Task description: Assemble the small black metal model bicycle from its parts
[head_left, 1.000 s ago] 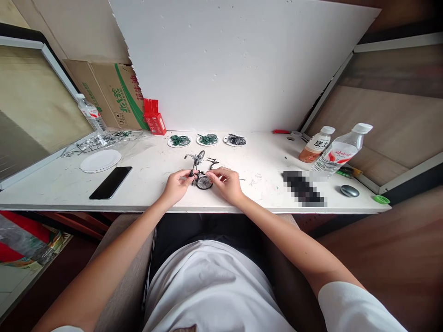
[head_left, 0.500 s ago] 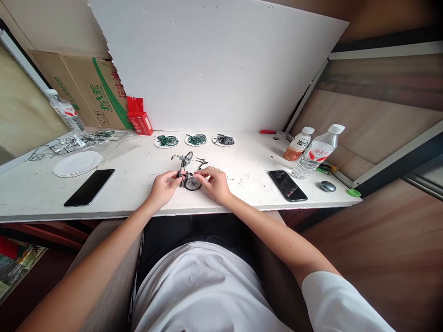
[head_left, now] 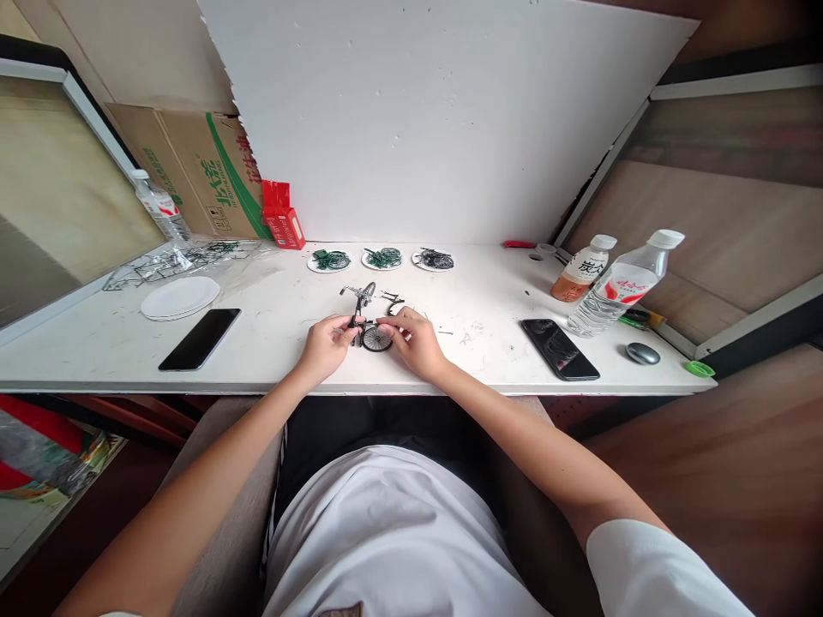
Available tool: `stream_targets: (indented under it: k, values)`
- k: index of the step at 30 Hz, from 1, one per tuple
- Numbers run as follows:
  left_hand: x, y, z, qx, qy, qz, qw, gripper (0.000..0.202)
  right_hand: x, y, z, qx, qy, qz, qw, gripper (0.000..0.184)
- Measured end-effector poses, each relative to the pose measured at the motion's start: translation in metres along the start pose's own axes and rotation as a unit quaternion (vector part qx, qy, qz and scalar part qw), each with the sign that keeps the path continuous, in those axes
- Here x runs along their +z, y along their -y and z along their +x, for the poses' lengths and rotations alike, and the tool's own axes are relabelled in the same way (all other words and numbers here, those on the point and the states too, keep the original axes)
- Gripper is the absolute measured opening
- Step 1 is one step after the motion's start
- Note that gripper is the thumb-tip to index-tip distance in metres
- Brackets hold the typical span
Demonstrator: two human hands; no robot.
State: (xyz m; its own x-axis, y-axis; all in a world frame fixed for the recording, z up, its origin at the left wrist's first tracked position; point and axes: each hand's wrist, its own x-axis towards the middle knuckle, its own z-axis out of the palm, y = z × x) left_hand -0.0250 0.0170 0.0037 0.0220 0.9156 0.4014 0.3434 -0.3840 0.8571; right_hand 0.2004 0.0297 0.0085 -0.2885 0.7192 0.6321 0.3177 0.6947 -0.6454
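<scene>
A small black model bicycle (head_left: 377, 340) is held just above or on the white table, one wheel low and towards me, the other wheel and the handlebar pointing away. My left hand (head_left: 327, 350) pinches its frame from the left, thumb and fingertips closed. From the right, my right hand (head_left: 415, 344) is closed with its fingertips at the frame, above the near wheel. Whether a small part sits between those fingertips is too small to tell. Just beyond my right hand lies a loose black bicycle part (head_left: 393, 303).
At the back stand small plates with green bicycle parts (head_left: 329, 260), more green parts (head_left: 384, 257) and black parts (head_left: 435, 259). Phones (head_left: 200, 339) (head_left: 559, 349) lie on both sides. Paper plates (head_left: 180, 297) and part sprues (head_left: 147, 267) are left; bottles (head_left: 618, 283) and a mouse (head_left: 643, 353) right.
The head view has turned slightly left, so the whole scene sits further right. Both hands keep their hold at the model bicycle, with hardly any visible finger movement.
</scene>
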Motion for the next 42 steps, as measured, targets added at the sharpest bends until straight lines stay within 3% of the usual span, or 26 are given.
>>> stream_targets:
  k: [10, 16, 24, 31, 42]
  values:
    - [0.0, 0.007, 0.001, 0.0, 0.014, 0.004, 1.0, 0.036, -0.001, 0.003, -0.002, -0.044, 0.005, -0.028, 0.999, 0.026]
    - [0.001, 0.004, 0.001, -0.01, 0.021, -0.004, 1.0, 0.039, -0.001, 0.004, 0.0, -0.026, 0.008, 0.004, 1.0, 0.026]
    - [0.005, 0.002, 0.0, 0.014, 0.024, -0.002, 1.0, 0.039, 0.0, 0.009, 0.002, -0.075, 0.109, 0.002, 0.991, 0.034]
    - [0.004, 0.004, 0.0, -0.013, 0.032, -0.023, 0.999, 0.041, 0.0, 0.006, 0.0, -0.031, 0.049, -0.037, 0.998, 0.031]
    - [0.004, 0.004, -0.002, 0.008, 0.042, -0.041, 0.998, 0.04, -0.001, 0.009, -0.001, -0.016, 0.041, -0.081, 0.996, 0.035]
